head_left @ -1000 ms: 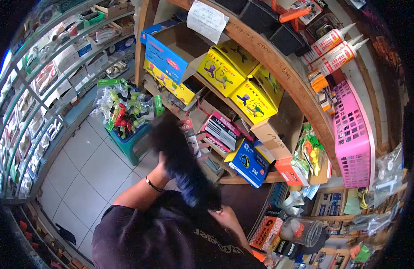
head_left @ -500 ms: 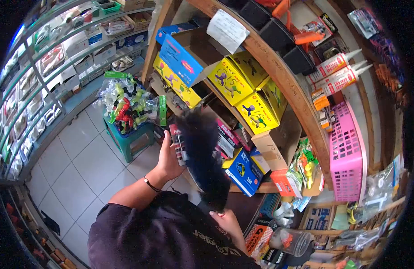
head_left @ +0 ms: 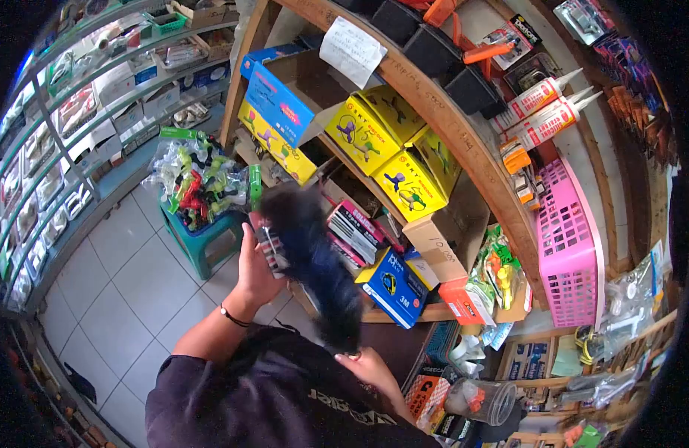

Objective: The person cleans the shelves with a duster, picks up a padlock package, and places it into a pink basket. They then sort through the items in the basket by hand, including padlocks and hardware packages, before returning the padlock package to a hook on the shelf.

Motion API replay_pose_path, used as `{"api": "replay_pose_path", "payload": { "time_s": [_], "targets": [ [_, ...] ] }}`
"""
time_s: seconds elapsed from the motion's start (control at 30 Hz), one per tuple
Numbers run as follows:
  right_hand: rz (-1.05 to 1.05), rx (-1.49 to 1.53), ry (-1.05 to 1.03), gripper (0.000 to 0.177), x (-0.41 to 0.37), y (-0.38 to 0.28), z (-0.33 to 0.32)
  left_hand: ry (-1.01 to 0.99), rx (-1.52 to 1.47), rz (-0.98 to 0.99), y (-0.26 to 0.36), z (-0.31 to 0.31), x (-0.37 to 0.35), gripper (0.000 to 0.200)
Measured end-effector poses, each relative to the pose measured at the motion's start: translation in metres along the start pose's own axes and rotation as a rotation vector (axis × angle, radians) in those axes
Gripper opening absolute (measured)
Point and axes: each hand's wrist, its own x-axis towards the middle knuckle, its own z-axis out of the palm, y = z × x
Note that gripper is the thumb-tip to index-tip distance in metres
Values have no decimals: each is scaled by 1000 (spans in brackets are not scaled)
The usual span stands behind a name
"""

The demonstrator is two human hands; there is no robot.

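Observation:
My right hand [head_left: 367, 367] is closed around the lower end of a dark, fluffy feather duster [head_left: 322, 280], its handle mostly hidden. The bristles look smeared by motion and slant up to the left. Against them, my left hand [head_left: 256, 272] grips a small box [head_left: 270, 250] with red, black and white print, thumb up along its near side. Part of this box is covered by the duster. Just beyond, on the wooden shelf, sit pink and black boxes [head_left: 353, 233] and a blue and yellow 3M box [head_left: 394, 287].
Yellow SKY boxes [head_left: 412, 185] and an opened blue box [head_left: 279, 101] stand on the shelf. A green stool [head_left: 203, 250] carries bagged sprayer parts [head_left: 195, 179]. A pink basket [head_left: 572, 254] and silicone tubes [head_left: 542, 119] are at right. Glass-fronted shelves [head_left: 98, 157] line the left.
The duster's upper end has swung left across the small box. Both hands keep their hold. The whole view has shifted, so the shelf appears a little further left.

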Motion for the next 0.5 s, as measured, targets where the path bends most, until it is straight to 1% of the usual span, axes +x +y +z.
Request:
{"api": "replay_pose_path", "payload": {
  "time_s": [0.03,0.1,0.13,0.17,0.2,0.23,0.27,0.3,0.33,0.37,0.4,0.43,0.5],
  "targets": [
    [-105,-13,-29,34,1,0,-1,98,51,80,-8,16,0,69],
    [-146,-26,16,34,-3,2,-7,25,294,135,-16,11,-4,71],
    [-75,6,6,33,0,10,-12,-31,292,161,-19,13,1,71],
    [-4,39,-11,32,2,17,-15,-4,169,154,-21,18,-4,71],
    [-13,38,-15,32,4,22,-20,121,209,148,-23,18,-9,70],
    [34,-32,-121,31,6,26,-27,250,248,146,-25,18,-15,70],
    [74,-104,-225,31,8,29,-34,232,200,225,-33,11,-10,70],
    [49,-106,-230,31,7,28,-38,248,70,261,-40,21,-7,64],
    [-59,-1,-156,31,2,25,-41,115,188,260,-45,12,-6,63],
    [-161,108,-84,32,-3,23,-44,36,201,268,-52,13,-7,63],
    [-38,-103,-116,32,-4,15,-56,-44,212,275,-59,16,-9,63],
    [-42,-99,-125,32,-4,16,-61,-37,218,280,-64,19,-11,63],
    [-35,13,-206,33,-7,24,-69,268,170,285,-75,29,-13,64]
  ]
}}
